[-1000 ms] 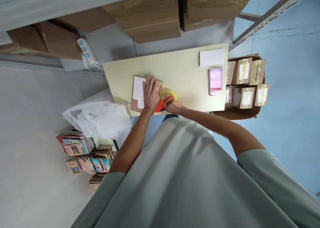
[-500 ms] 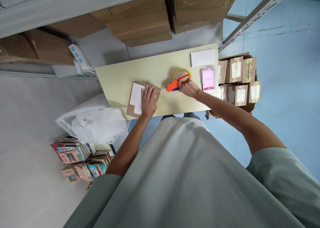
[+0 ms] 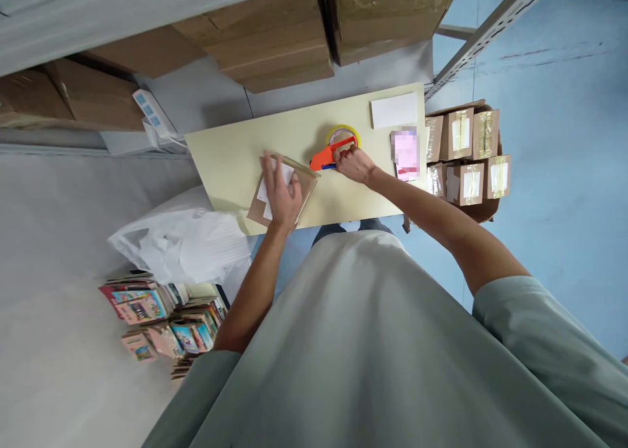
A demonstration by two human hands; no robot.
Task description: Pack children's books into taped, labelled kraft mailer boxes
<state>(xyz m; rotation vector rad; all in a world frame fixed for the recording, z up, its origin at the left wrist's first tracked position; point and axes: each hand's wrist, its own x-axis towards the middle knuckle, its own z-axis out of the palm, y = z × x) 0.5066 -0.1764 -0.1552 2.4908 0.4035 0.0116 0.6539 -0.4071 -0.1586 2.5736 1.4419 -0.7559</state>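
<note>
A small cardboard box (image 3: 307,188) with a white label sits near the front left of the cream table (image 3: 235,150). My left hand (image 3: 283,199) lies over the box and its label, fingers stretched and spread, slightly blurred. My right hand (image 3: 354,164) is wrapped around the handle of an orange tape dispenser (image 3: 324,158) carrying a roll of yellowish tape (image 3: 330,134). The dispenser is just right of the box, its front end close to the box's upper right corner. Whether tape runs between them I cannot tell.
At the table's right end are a white sheet (image 3: 394,111) and a pink, blurred-out item (image 3: 406,150). Beyond stands a carton of small taped boxes (image 3: 461,134). A white plastic bag (image 3: 196,245) and stacked books (image 3: 142,304) are at left. Large cartons (image 3: 275,39) line the shelf behind.
My right hand and the tape dispenser have moved left toward the box. My left hand has shifted slightly left with its fingers spreading, and more of the box's right side shows.
</note>
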